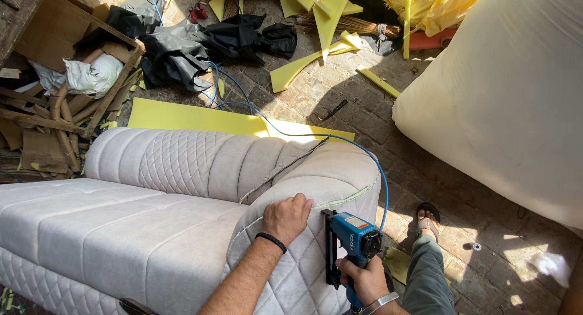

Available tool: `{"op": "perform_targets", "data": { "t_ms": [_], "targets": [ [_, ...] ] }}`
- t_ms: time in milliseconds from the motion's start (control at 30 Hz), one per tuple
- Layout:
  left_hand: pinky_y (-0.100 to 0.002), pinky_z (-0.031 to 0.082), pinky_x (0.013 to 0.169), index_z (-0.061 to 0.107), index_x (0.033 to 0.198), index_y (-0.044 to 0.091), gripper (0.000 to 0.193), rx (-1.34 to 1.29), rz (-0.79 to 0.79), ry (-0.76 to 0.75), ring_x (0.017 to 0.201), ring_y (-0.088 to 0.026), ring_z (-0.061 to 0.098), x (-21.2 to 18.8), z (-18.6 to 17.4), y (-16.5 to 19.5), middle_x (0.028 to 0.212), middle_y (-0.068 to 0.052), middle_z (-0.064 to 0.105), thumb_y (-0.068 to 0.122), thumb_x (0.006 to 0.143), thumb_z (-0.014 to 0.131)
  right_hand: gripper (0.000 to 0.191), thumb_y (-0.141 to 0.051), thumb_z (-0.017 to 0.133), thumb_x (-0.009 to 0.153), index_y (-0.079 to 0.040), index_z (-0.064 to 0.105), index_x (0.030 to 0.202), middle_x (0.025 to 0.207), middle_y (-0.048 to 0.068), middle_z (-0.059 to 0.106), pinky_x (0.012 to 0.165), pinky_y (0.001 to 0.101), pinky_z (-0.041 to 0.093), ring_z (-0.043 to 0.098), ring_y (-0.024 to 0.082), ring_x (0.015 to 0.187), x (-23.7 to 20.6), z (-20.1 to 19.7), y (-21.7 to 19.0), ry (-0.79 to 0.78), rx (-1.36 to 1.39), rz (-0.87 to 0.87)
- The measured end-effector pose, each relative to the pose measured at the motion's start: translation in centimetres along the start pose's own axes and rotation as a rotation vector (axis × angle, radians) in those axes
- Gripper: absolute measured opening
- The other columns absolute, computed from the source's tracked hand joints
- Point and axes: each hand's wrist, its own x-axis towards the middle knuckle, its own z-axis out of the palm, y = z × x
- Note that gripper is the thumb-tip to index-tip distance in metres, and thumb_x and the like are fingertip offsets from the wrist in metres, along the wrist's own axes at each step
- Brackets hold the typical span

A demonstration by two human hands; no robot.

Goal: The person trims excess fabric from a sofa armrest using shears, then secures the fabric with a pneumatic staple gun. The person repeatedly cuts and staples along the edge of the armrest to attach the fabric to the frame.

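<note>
Fingers (302, 201) of the left hand (285, 218) are pressed flat and spread on the pale quilted fabric of the sofa arm (316, 187), gripping nothing. A blue pneumatic stapler (352, 239) is held closed in the right hand (364, 281), its nose set against the arm's side, just beside the left hand. Seat and back are seen already covered; along the arm's top seam, a loose edge with foam showing is judged unfastened. A blue hose (376, 169) trails over the arm.

I see a pale grey sofa (182, 187) in matt, quilted velvety cloth, a glossy blue plastic staple gun (354, 236) with black metal magazine, and rough brick paving (388, 139).
</note>
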Motion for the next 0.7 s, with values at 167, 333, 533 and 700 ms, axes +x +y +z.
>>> {"op": "perform_targets", "data": {
  "t_ms": [167,333,533,700],
  "targets": [
    [-0.047,0.055,0.051,0.059,0.082,0.01,0.031,0.026,-0.045,-0.024,0.057,-0.033,0.07,-0.1,0.2,0.0,0.064,-0.011,0.07,0.035,0.098,0.065,0.013,-0.002,0.079,0.074,0.005,0.069,0.077,0.059,0.011,0.066,0.049,0.0348,0.048,0.061,0.021,0.048,-0.2,0.6,-0.1,0.011,-0.043,0.023],
    [-0.046,0.055,0.049,0.059,0.081,0.01,0.031,0.045,-0.045,0.002,0.056,-0.032,0.07,0.1,0.3,0.2,0.063,-0.009,0.07,0.035,0.097,0.066,0.013,-0.002,0.079,0.076,0.005,0.068,0.078,0.059,0.011,0.066,0.049,0.0343,0.048,0.061,0.019,0.047,-0.5,1.3,-0.8,0.014,-0.052,0.011],
    [-0.042,0.056,0.048,0.061,0.074,0.012,0.033,0.055,-0.055,0.006,0.055,-0.027,0.07,0.4,0.3,0.0,0.063,-0.006,0.071,0.036,0.095,0.069,0.013,-0.002,0.079,0.076,0.005,0.068,0.077,0.058,0.01,0.065,0.047,0.0345,0.049,0.059,0.019,0.046,-0.8,2.2,-1.2,0.006,-0.042,0.055],
    [-0.042,0.056,0.048,0.062,0.071,0.013,0.032,0.024,-0.056,0.016,0.054,-0.027,0.07,0.8,0.6,-0.5,0.062,-0.005,0.07,0.035,0.093,0.07,0.014,-0.002,0.079,0.077,0.004,0.068,0.075,0.057,0.01,0.065,0.046,0.0334,0.046,0.059,0.019,0.044,-1.3,2.9,-2.3,0.013,-0.072,0.067]
  ]
}}
